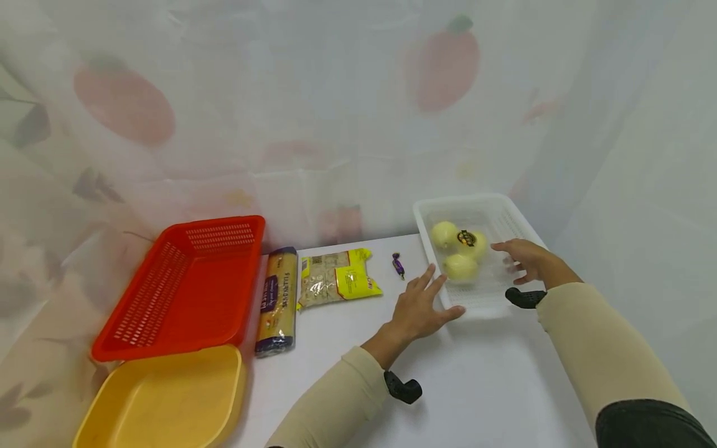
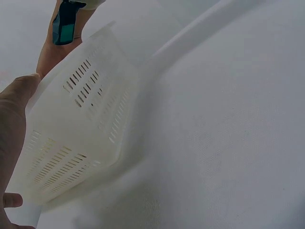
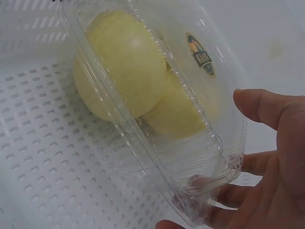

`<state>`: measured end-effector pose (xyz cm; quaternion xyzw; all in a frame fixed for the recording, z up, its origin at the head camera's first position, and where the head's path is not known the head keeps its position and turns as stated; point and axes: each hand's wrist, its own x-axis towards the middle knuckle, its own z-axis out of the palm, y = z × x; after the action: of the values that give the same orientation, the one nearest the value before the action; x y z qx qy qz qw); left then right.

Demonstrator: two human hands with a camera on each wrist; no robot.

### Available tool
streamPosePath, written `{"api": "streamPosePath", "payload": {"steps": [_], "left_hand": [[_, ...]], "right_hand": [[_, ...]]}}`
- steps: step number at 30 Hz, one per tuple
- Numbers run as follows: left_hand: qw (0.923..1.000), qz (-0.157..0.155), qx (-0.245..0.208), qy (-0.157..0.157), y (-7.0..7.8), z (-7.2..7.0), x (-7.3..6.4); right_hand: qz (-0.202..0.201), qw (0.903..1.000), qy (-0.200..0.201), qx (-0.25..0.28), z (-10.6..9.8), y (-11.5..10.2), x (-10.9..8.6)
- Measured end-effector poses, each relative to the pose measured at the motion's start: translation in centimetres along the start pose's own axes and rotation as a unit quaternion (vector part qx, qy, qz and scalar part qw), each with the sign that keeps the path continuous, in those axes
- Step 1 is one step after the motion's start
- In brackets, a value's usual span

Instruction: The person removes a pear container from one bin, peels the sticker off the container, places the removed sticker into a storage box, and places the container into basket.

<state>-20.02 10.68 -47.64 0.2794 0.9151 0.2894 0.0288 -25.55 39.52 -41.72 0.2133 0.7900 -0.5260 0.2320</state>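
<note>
In the head view, a white perforated basket stands at the right. Inside it is a clear plastic box of pale yellow round fruits; a dark oval label marks the lid. My right hand reaches over the basket's right side. Its fingers are right at the box's corner, and the thumb stands apart from the lid. My left hand is at the basket's near left side, fingers spread and fingertips close to the rim. The left wrist view shows the basket's outer wall beside this hand.
Left of the hands lie a small purple wrapped candy, a yellow printed bag and a long noodle-like packet. A red basket and a yellow tub stand farther left. A patterned curtain hangs behind.
</note>
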Motion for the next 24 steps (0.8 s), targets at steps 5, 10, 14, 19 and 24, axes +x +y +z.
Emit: {"api": "streamPosePath", "payload": {"steps": [5,10,14,19,24], "left_hand": [[1.0,-0.004,0.005,-0.001,0.08,-0.05,-0.04],[1.0,-0.002,0.008,-0.003,0.13,-0.04,-0.04],[0.9999,-0.002,0.009,-0.004,0.1,0.05,-0.04],[1.0,0.001,0.007,-0.005,0.17,0.02,-0.15],[0.9999,0.003,0.012,-0.007,0.2,-0.04,-0.25]], "right_hand": [[0.002,0.9999,-0.007,0.009,0.17,-0.12,0.16],[0.014,0.9997,-0.005,0.019,0.23,-0.17,0.44],[0.024,0.9992,0.005,0.031,0.22,-0.14,0.84],[0.02,0.9992,-0.004,0.034,0.2,-0.22,0.84],[0.019,0.9988,-0.011,0.044,0.25,-0.3,0.74]]}}
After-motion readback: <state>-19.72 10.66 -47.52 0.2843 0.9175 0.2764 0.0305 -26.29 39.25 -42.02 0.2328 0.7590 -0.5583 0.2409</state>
